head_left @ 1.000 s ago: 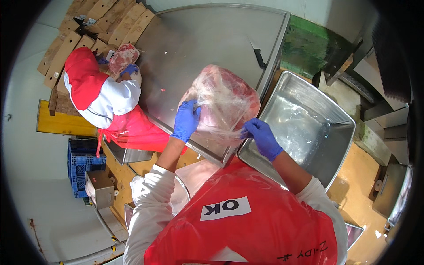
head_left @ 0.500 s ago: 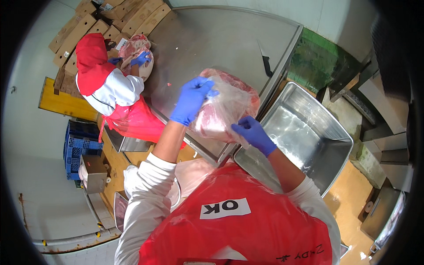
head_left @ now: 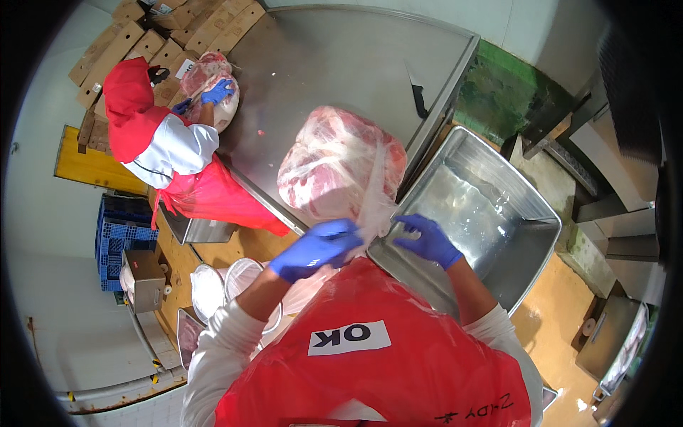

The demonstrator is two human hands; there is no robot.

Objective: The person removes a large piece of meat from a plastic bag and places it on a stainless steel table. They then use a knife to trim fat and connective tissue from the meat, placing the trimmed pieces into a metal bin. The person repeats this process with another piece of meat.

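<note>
A large block of raw red-and-white meat [head_left: 331, 164] lies near the table's front edge, wrapped in clear plastic film [head_left: 376, 203] that bunches and hangs down at its near right side. My left hand [head_left: 320, 249], in a blue glove, is at the near side of the meat, slightly blurred, its fingers closed on the hanging film. Just right of that film is my right hand [head_left: 429, 240], also gloved in blue. Its thumb and curled fingers are apart, fingertips close beside the film's edge.
The steel table [head_left: 320, 57] bears a black-handled knife [head_left: 418, 99] at its right side. A deep metal tub [head_left: 491, 206] stands to the right. At the far left a co-worker [head_left: 163, 142] handles another meat piece [head_left: 222, 107] near stacked cardboard boxes [head_left: 171, 53].
My left hand has come down from the top of the meat toward me, drawing film over its near side. My right hand has shifted slightly, fingers now apart. The meat's upper surface is uncovered by my hands.
</note>
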